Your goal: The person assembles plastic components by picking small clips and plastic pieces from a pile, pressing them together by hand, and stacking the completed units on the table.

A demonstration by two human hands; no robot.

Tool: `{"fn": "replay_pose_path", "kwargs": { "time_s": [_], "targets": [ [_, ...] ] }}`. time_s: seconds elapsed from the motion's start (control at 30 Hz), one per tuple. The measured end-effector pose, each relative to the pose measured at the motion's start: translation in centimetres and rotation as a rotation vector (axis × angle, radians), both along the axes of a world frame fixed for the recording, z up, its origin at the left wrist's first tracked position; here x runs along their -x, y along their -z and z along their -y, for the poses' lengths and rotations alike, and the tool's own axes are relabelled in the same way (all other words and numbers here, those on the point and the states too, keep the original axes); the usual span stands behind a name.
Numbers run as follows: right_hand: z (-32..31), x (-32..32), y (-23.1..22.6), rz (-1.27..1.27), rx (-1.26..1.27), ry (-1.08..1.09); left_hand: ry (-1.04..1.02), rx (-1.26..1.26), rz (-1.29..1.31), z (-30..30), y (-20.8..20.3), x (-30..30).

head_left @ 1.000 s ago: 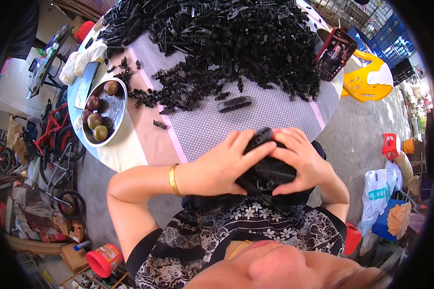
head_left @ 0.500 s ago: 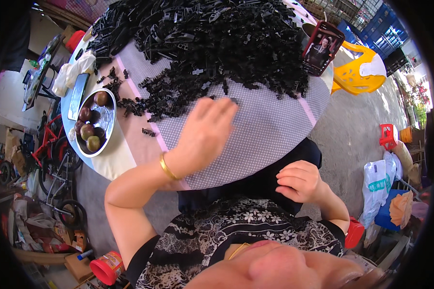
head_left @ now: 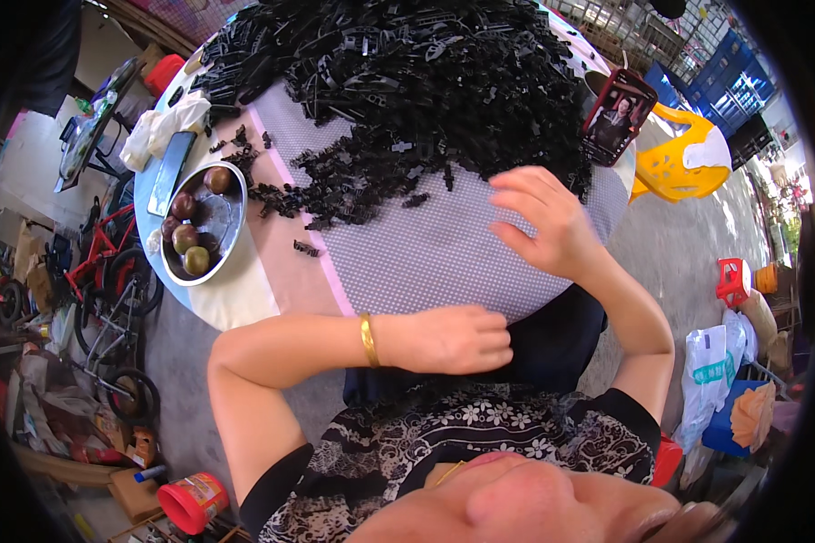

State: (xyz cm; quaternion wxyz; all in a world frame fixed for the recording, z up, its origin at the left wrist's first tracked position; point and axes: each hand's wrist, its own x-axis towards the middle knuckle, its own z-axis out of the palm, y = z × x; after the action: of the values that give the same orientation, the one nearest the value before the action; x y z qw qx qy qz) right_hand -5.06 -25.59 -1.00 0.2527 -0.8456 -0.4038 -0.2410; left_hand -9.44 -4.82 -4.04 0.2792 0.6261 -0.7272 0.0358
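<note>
My left hand point(head_left: 466, 342), with a gold bracelet point(head_left: 369, 340) on its wrist, is drawn back over my lap by the table's near edge. Its fingers are curled closed, and whatever they may hold is hidden. Out over the right side of the dotted grey cloth point(head_left: 444, 262), my right hand point(head_left: 545, 224) reaches toward a large heap of small black plastic parts point(head_left: 426, 81). Thumb and fingers are apart there, and nothing shows between them. Smaller clusters of the same black parts point(head_left: 344, 185) spread from the heap's near left edge.
On the left of the round table a metal bowl point(head_left: 237, 217) holds several round dark fruits, beside a flat phone point(head_left: 172, 172) and white crumpled plastic point(head_left: 165, 127). A phone in a red case point(head_left: 618, 118) stands at the right edge. A yellow chair point(head_left: 675, 158) is beyond it.
My left hand has pulled back from the edge of the heap to my lap. My right hand has risen from beside my body and moved forward over the cloth.
</note>
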Motion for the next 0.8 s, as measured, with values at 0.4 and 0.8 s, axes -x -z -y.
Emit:
{"fn": "replay_pose_path", "kwargs": {
  "time_s": [0.4, 0.8],
  "targets": [
    [-20.0, -7.9, 5.4, 0.113, 0.223, -0.161, 0.134, -0.035, 0.055, 0.4, 0.9, 0.6],
    [-6.5, -10.7, 3.2, 0.427, 0.482, 0.177, -0.343, 0.149, -0.107, -1.0, 0.0, -3.5]
  ]
}}
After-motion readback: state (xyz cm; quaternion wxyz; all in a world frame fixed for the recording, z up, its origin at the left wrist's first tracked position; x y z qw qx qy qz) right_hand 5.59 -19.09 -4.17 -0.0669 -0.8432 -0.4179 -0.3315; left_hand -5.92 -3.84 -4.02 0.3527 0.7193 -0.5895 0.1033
